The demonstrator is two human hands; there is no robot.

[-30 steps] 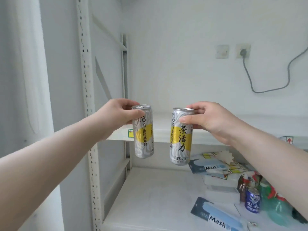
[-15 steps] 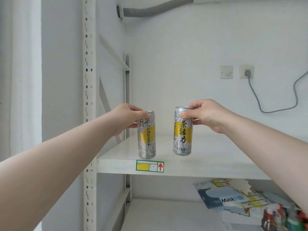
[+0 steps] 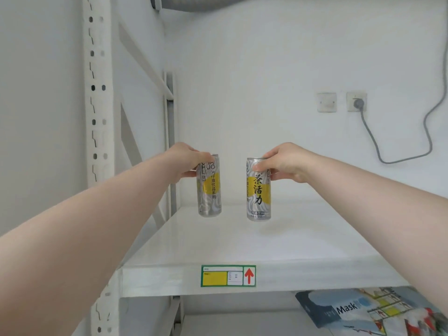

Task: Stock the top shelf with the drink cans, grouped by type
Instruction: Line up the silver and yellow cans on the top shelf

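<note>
The white top shelf (image 3: 242,241) spans the frame, its board bare but for what the hands hold over it; the perforated upright (image 3: 97,117) rises at the shelf's left front corner.

The left hand (image 3: 185,161) reaches over the shelf's left rear, fingers curled and pinching the top end of the left can (image 3: 209,192); the can hangs below those fingers, long axis upright, rim up, base down toward the board, yellow band and printed column facing the camera; whether its base touches the shelf I cannot tell.

The right hand (image 3: 287,163) reaches over the shelf's middle rear, thumb pressed on the front of the right can (image 3: 259,195) just under the rim, the other fingers curled round the top; this can also stands upright beneath the fingers, rim up, large black characters facing front, its base at or just above the board.

Below the shelf's right end lies a blue packet (image 3: 339,309) marked Mask; on the shelf's front edge sits a green-bordered label (image 3: 228,275) with a red arrow; above the shelf's right rear, a wall socket (image 3: 356,101) carries a grey cable.
</note>
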